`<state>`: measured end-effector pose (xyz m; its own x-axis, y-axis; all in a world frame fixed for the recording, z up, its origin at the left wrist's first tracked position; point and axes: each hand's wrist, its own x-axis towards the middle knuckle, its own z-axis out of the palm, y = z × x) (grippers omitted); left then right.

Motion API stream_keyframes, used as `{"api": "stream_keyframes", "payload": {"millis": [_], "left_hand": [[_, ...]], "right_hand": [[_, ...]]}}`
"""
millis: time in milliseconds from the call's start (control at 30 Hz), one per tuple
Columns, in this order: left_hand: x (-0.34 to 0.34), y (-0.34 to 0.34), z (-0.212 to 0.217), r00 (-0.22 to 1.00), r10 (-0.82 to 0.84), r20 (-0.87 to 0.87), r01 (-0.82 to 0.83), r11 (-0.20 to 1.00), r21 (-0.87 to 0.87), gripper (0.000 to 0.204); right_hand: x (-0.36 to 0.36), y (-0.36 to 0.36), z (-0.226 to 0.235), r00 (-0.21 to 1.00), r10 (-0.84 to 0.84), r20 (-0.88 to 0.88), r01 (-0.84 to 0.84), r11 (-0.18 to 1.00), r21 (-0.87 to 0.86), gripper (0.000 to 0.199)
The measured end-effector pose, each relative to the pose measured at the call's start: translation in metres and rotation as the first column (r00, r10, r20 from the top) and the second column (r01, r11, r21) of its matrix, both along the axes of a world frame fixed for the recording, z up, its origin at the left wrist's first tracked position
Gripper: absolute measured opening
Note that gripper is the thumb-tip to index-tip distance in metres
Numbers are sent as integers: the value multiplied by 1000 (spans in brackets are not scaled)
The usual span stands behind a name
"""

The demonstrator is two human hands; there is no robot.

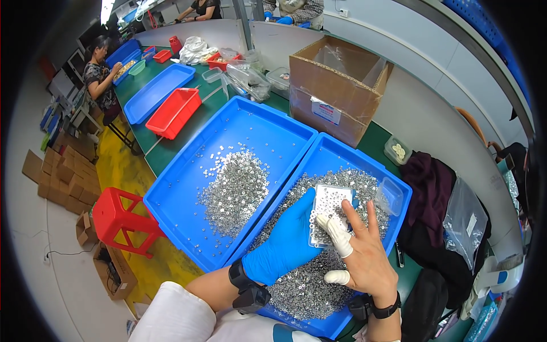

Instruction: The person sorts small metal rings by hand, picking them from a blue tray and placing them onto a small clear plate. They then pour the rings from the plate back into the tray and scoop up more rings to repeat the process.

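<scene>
My left hand (285, 239), in a blue glove, is closed around a flat, clear-rimmed white plate (335, 192) dotted with small metal rings. My right hand (369, 259) is bare except for pale finger cots on some fingertips. Its fingers are spread over the plate, and the cot-covered ones touch the rings near its middle. Both hands are above the right blue tray (348, 153), which holds a heap of small metal rings (310, 288). Beside it, the left blue tray (178, 199) carries a looser pile of similar metal pieces (236, 194).
A clear plastic scoop or box (390, 195) lies in the right tray. Behind stands an open cardboard box (325, 94). Red bin (174, 113) and shallow blue tray (158, 94) are farther left. Dark cloth (424, 191) lies at right; a red stool (117, 214) stands left. People sit farther off.
</scene>
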<state>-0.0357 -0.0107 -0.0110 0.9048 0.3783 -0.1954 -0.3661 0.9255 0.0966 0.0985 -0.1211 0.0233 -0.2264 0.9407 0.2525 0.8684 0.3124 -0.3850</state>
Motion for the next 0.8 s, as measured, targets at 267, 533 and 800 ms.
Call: {"api": "stream_keyframes", "payload": {"millis": [267, 533, 800], "left_hand": [[0, -2, -1, 998, 38, -43, -37, 999, 30, 46], [1, -3, 7, 985, 93, -144, -80, 993, 92, 55], [0, -1, 5, 985, 94, -144, -80, 992, 96, 55]], "right_hand": [[-3, 1, 2, 997, -6, 81, 7, 1000, -11, 85], [-2, 2, 2, 999, 17, 39, -15, 999, -37, 83], [0, 1, 1, 999, 44, -12, -44, 999, -12, 83]]}}
